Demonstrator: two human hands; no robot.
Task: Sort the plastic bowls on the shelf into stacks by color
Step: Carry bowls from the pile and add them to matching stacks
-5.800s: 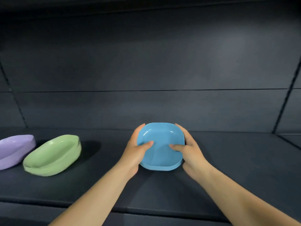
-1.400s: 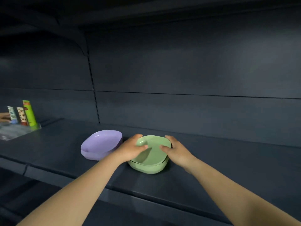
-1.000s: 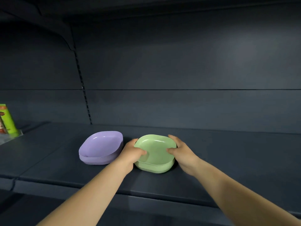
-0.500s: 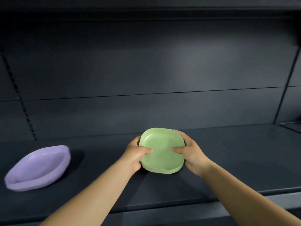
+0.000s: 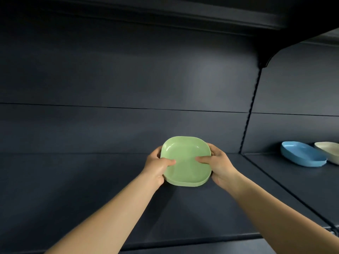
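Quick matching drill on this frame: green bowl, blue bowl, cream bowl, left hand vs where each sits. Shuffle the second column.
Things:
1. green bowl
2. blue bowl
3. cream bowl
4. left hand

Places:
A. cut off by the right frame edge
B. on the green bowl's left rim
C. held between both hands
D. on the right shelf section, beside the cream bowl

Pairs: 1-C, 2-D, 3-A, 4-B

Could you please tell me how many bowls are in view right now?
3. A green bowl is held by both hands in the middle; a blue bowl sits on the shelf at right; a cream bowl beside it is cut off by the frame edge. Others may lie out of view.
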